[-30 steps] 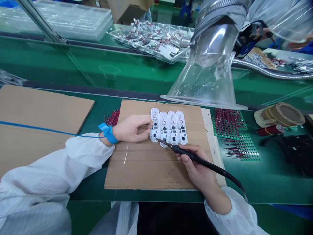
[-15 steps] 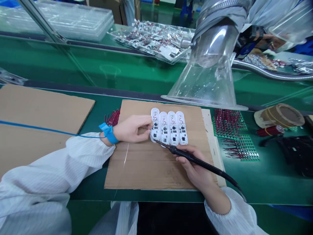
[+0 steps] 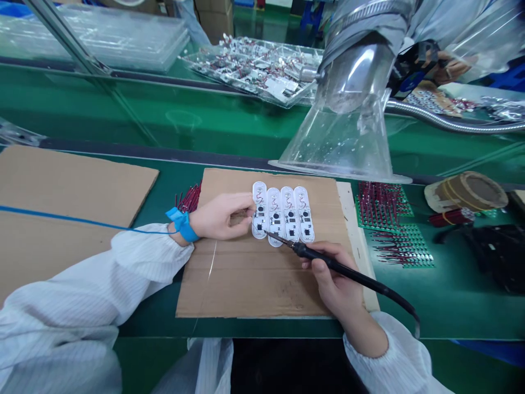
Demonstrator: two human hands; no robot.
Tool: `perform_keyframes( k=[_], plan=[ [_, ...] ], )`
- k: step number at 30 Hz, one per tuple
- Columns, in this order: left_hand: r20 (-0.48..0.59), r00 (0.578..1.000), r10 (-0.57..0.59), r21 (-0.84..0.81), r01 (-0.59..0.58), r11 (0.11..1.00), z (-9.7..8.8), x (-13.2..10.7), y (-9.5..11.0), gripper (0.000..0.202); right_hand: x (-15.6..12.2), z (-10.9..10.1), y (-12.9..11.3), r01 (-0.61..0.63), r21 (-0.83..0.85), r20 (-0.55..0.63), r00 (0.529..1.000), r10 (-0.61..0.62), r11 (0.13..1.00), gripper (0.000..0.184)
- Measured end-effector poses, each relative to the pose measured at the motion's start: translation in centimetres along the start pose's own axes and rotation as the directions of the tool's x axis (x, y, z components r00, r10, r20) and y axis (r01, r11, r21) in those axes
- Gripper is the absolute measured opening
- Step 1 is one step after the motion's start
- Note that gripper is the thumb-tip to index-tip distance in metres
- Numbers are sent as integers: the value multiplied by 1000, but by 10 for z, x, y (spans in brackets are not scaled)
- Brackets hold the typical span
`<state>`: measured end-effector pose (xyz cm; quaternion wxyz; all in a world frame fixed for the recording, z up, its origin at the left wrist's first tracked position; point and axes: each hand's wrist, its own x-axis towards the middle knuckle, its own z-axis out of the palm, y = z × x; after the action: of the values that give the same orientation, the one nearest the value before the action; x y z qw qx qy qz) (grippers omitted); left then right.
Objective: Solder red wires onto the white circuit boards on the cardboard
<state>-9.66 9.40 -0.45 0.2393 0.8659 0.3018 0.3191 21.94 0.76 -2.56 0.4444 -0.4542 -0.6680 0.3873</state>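
Several white oblong circuit boards (image 3: 283, 213) lie side by side on a brown cardboard sheet (image 3: 246, 273). My left hand (image 3: 219, 216), with a blue wrist strap (image 3: 180, 223), rests beside the leftmost board with fingers pinched on a thin solder wire (image 3: 211, 260). My right hand (image 3: 334, 276) grips a black soldering iron (image 3: 328, 261) like a pen; its tip touches the lower end of the second board from the left.
A clear fume hood (image 3: 348, 117) hangs just behind the boards. Green panels of red-wired parts (image 3: 389, 221) lie to the right, with a tape roll (image 3: 467, 191) beyond. Another cardboard sheet (image 3: 61, 202) lies left. Trays of parts (image 3: 254, 65) stand across the conveyor.
The soldering iron's tip has shifted slightly right, from the leftmost board's lower end to the second board. My left hand has hardly moved.
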Motion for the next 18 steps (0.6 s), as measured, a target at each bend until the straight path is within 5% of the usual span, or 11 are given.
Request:
perform_keyframes(
  k=[9, 18],
  plan=[
    [24, 994, 102, 110, -104, 989, 24, -1, 14, 10, -10, -14, 2, -25, -53, -186, 982, 15, 998, 17],
    [26, 987, 159, 127, -161, 979, 26, -1, 11, 11, -14, -17, 5, 5, -131, -58, 998, -13, 991, 16]
  ],
)
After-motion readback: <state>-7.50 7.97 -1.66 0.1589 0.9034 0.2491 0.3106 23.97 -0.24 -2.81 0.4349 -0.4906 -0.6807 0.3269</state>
